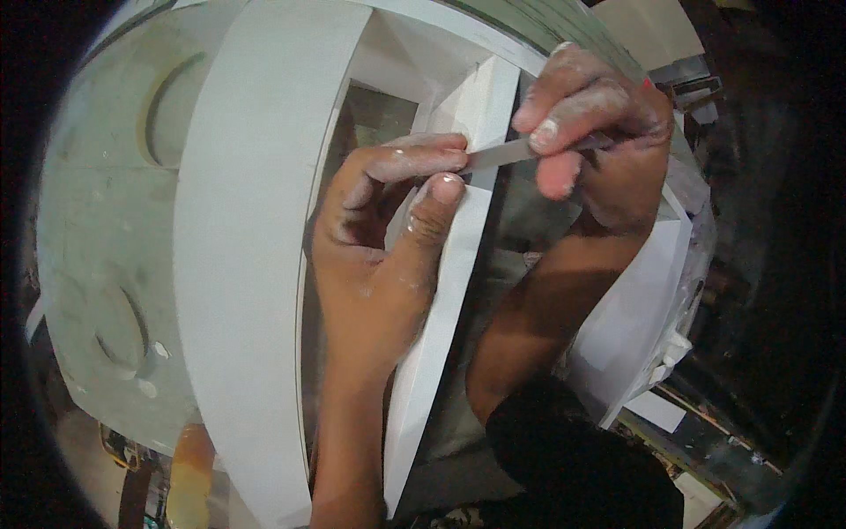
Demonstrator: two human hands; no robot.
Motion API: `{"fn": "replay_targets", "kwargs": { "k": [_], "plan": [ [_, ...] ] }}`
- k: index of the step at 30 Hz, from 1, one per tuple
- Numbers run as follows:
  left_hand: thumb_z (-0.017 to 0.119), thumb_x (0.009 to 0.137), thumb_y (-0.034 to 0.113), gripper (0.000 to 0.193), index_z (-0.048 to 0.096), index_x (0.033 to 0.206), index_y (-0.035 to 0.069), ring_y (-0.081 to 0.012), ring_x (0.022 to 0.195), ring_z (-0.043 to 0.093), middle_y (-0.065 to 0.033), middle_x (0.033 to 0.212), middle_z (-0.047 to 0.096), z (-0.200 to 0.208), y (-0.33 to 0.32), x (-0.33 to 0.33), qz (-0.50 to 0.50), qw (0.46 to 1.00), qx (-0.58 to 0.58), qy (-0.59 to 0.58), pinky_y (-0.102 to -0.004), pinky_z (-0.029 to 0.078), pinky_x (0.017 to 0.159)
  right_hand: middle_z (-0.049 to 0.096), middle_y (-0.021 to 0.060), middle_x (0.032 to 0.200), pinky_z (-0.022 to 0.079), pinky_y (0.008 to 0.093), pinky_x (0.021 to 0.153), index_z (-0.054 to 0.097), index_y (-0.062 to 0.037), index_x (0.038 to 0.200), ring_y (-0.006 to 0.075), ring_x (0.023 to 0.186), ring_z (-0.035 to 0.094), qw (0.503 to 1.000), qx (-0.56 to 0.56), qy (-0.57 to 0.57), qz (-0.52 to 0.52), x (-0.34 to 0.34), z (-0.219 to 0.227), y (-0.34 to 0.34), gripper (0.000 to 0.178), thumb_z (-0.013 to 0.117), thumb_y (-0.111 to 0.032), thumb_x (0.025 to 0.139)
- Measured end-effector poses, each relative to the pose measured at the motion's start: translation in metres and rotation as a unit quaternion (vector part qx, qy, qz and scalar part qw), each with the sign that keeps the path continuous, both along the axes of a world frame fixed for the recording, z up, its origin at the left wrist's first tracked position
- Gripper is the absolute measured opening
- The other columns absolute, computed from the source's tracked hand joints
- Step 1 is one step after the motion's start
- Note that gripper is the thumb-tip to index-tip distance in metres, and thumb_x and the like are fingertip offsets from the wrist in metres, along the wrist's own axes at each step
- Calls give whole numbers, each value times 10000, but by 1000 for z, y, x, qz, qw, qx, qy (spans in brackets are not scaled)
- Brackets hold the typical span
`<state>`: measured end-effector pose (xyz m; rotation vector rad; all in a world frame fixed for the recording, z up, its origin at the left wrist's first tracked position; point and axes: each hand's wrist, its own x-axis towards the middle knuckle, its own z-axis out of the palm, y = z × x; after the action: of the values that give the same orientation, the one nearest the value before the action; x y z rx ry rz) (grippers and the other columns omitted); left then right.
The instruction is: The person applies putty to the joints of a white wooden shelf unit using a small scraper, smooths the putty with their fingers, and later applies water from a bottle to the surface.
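Both of my hands are smudged with white and work above a white open box frame [251, 220]. Between them runs a short, thin, pale grey flat strip [500, 156]; its exact kind I cannot make out. My left hand [379, 216] reaches over the frame's opening, thumb and fingers pinched on the strip's left end. My right hand [604, 132], raised to the right of the frame's white edge rail [445, 309], has its fingers closed on the other end. What lies inside the right palm is hidden.
A pale green worktop [106, 238] with ring marks and white spots extends to the left. At the lower left stands a yellowish bottle [189, 485]. On the right, beyond my forearm, are a white panel [630, 309] and crumpled white material [671, 350].
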<state>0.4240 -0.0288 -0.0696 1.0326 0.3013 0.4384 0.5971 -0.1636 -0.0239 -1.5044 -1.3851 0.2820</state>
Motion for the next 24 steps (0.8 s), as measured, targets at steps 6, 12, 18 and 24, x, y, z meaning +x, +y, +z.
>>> {"fn": "replay_targets", "kwargs": {
  "k": [6,12,18,24],
  "plan": [
    [693,931,89,120,683,1031,25,-203,1092,625,-134,1138,690,-12,-2,-3,-12,999,42,-3,-337,467,985,509,-24,880,291,278,661,720,-158,843,120,775,456,998,7,12,-56,-13,-2,-5,343,861,-409,656],
    [730,900,109,162,725,1035,19,-219,1078,642,-132,1081,716,-17,6,-3,-1,991,134,0,-346,472,993,496,-15,905,304,293,699,711,-157,866,140,819,461,998,-31,30,-45,-14,2,-8,336,864,-378,664],
    [745,889,134,187,735,1037,20,-224,1072,653,-139,1085,722,-16,5,-2,-13,993,119,14,-350,476,993,520,6,926,340,306,738,708,-143,883,156,852,488,999,-16,31,-33,-16,-2,-4,302,856,-337,706],
    [748,888,144,182,743,1020,20,-224,1045,662,-137,1069,725,-16,-3,1,6,995,96,-3,-347,481,982,545,26,947,376,320,777,704,-129,901,172,886,514,998,4,48,-37,-19,3,-1,267,848,-295,748]
  ]
}}
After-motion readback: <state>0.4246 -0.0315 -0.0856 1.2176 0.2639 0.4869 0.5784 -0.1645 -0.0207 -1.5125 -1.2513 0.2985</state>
